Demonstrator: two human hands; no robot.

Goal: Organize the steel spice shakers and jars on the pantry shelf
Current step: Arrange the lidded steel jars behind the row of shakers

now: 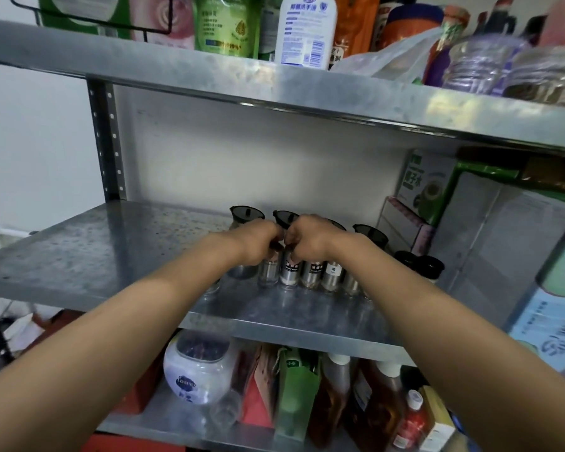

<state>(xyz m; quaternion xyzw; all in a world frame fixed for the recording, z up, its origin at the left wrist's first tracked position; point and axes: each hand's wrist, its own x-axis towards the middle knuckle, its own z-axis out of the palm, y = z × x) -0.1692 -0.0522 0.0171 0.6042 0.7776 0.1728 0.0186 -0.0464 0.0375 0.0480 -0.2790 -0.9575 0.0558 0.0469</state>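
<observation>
Both arms reaching to middle steel shelf (105,256), left hand (258,243) curling narrow on top of a spice shaker (269,270), right hand (307,239) gripping next shaker (289,272), row of shakers standing w/ dark-lidded jars (247,215) just behind, boxes (490,243) sitting at right.

Home pantry: steel rack (118,256) w/ spice shakers (310,272), soap refills (222,24), sauce bottles (379,406).
</observation>
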